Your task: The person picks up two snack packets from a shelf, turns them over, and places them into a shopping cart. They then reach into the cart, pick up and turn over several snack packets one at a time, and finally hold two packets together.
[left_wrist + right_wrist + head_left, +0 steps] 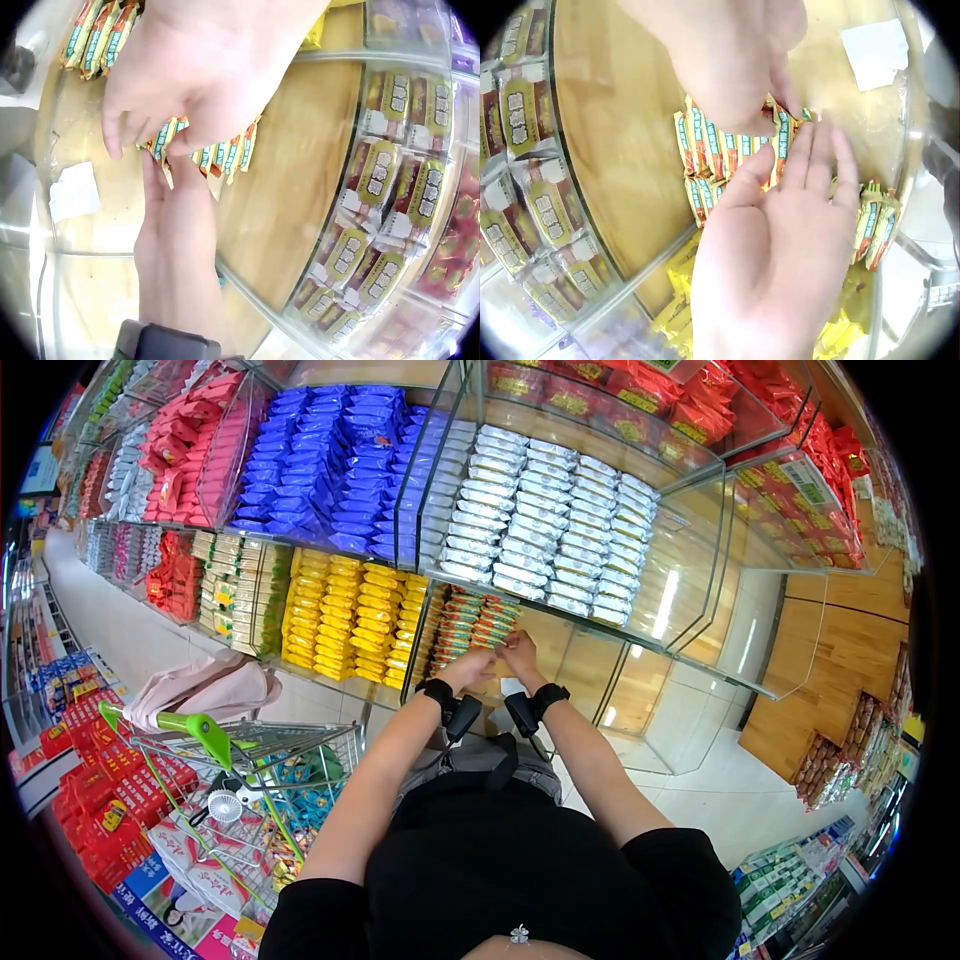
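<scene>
My left hand [470, 668] and right hand [520, 653] meet at the near end of a compartment of slim yellow, orange and green snack bars [462, 622]. In the right wrist view, one wrapped snack bar [784, 135] stands at the end of a row. My left thumb and long, fairly straight fingers lie on either side of it. From above, my right hand's thumb and index finger pinch its upper end. The left wrist view shows the same bar [160, 140] between both hands, partly hidden by fingers. More bars [96, 37] lie beyond the left hand.
Yellow packets [350, 615] fill the compartment on the left. White packets [550, 525] and blue packets [320, 470] sit on the shelf above, behind clear panels. A white paper piece [75, 193] lies on the wooden shelf bottom. A shopping cart [270, 760] stands at left.
</scene>
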A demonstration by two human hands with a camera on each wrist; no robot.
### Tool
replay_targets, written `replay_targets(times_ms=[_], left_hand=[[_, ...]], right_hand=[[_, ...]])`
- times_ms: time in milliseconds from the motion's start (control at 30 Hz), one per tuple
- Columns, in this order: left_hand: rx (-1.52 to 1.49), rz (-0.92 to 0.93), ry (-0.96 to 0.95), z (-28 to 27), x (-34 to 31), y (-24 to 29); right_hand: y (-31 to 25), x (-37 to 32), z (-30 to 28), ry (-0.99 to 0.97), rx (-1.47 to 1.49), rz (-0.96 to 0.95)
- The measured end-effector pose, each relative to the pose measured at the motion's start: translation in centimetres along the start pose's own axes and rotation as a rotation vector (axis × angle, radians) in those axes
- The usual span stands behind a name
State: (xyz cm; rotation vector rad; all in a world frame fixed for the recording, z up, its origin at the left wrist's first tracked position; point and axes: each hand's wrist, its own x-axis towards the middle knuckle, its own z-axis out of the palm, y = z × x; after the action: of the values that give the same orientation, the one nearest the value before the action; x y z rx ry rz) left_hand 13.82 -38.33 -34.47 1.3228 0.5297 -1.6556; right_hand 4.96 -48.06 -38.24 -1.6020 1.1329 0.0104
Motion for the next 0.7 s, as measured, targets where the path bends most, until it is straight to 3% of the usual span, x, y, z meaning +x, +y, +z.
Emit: replay_targets(times_ms=[133,200,300,533,600,700], left_hand=[[0.122,-0.006,0.023,-1.1,2.7,-1.5],[0.225,0.02,-0.012,-1.4,3.0,-1.8],[0.164,-0.034,0.019,-0.6,0.2,-0.5],[0.182,-0.023,-0.057,-0.5,-2.4,0.6],[0.246,-0.091,-0.115,-0.8,-3.0,1.5],[0.279,-0.033,-0.111,-0.9,-4.1,2.5]], right_hand=[[1.6,1.2,-0.2,-0.04,0.062,-0.004],[2.1,1.5,-0.1,-0.069,0.159,0.162],[-0.2,0.6,-1.1,-0.094,0.158,0.243],[0.5,0.6,-1.4,-0.156,0.309,0.311],[0.0,0.4,-2.0,-0.277,0.264,0.309],[-1.2,-0.3,-2.9,-0.303,0.274,0.34]])
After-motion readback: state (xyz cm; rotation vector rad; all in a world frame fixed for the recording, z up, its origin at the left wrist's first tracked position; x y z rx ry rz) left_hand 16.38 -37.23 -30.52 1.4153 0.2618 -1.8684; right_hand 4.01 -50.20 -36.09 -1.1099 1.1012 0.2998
